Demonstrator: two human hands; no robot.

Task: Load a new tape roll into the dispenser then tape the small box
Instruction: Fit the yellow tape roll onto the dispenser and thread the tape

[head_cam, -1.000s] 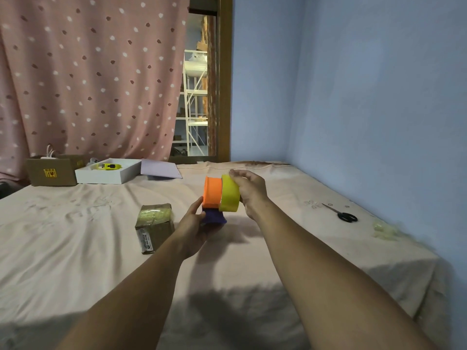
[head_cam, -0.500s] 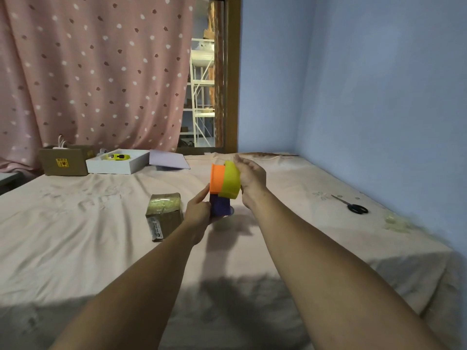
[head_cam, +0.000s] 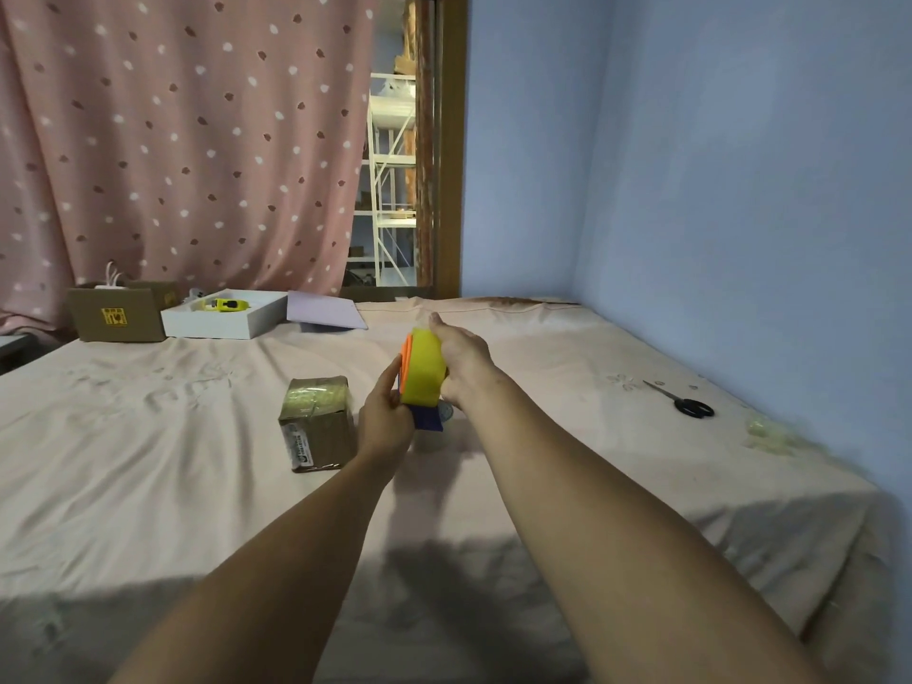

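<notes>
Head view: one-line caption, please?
Both hands, left and right, fit a yellow roll onto the dispenser beside the box.

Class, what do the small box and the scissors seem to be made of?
Small box: brown cardboard, matte sides, glossy top that looks taped over. Scissors: blades probably metal, thin and grey; handles likely black plastic, though too small to be sure.

A wide bed in pale pink sheeting (head_cam: 148, 486) carries a small tape-wrapped cardboard box (head_cam: 317, 422), black-handled scissors (head_cam: 683, 401) — and a shallow white tray (head_cam: 224, 322).
</notes>
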